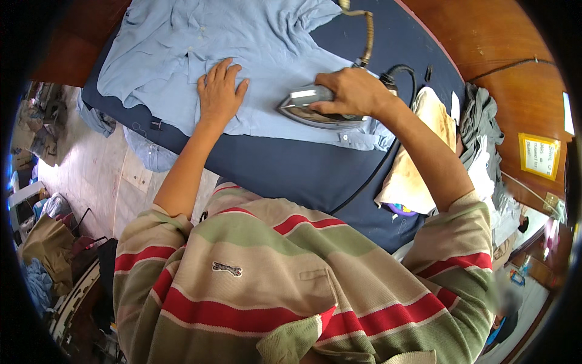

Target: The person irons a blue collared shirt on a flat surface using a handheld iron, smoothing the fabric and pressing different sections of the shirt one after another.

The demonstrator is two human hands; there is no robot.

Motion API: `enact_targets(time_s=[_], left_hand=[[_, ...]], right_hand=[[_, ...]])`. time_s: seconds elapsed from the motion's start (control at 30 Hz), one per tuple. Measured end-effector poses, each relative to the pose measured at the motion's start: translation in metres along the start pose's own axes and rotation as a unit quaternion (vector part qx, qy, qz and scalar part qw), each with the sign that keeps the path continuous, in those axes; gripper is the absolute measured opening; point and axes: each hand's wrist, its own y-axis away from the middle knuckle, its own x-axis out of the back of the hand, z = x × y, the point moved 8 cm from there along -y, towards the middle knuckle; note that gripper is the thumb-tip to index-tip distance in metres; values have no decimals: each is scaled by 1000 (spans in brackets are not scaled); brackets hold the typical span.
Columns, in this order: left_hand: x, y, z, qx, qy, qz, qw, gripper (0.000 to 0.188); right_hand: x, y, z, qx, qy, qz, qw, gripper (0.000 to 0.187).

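Observation:
A light blue shirt (260,100) lies spread over the dark blue padded table (279,167), wrinkled toward its far left part. Flat on the cloth rests my left hand (220,94), its fingers spread. My right hand (354,92) is wrapped round the handle of a steam iron (321,115), whose soleplate sits on the shirt near the edge with a button. The iron's tip points left, toward my left hand. From its back end run a tan hose (368,36) and a black cord (376,173).
A stained cream cloth (421,151) lies at the table's right, beside piled dark grey garments (482,121). Wooden panelling (479,36) borders the far right. A blue garment (150,151) hangs off the left edge. Clutter, including a brown bag (51,242), covers the floor at left.

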Motion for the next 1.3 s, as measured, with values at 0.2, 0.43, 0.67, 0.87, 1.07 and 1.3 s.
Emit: enact_targets(time_s=[0.2,0.43,0.67,0.87,1.07,1.3], left_hand=[[30,6,0,36,35,30,998,34],[26,46,9,-5,-14,-40,999,40],[13,49,-4,29,-41,-94,994,45],[28,46,3,4,4,-15,1000,42],[51,58,108,-266,297,2,917,31],[4,78,171,-344,168,-105,918,35]], right_hand=[[0,-38,-62,35,-20,-21,999,50],[-2,-26,-34,68,-3,-76,995,52],[-14,31,-38,144,-44,-129,980,43],[-9,8,-19,-20,-19,-67,997,47],[8,-3,31,-220,-89,24,971,54],[9,36,55,-301,-62,52,950,54]])
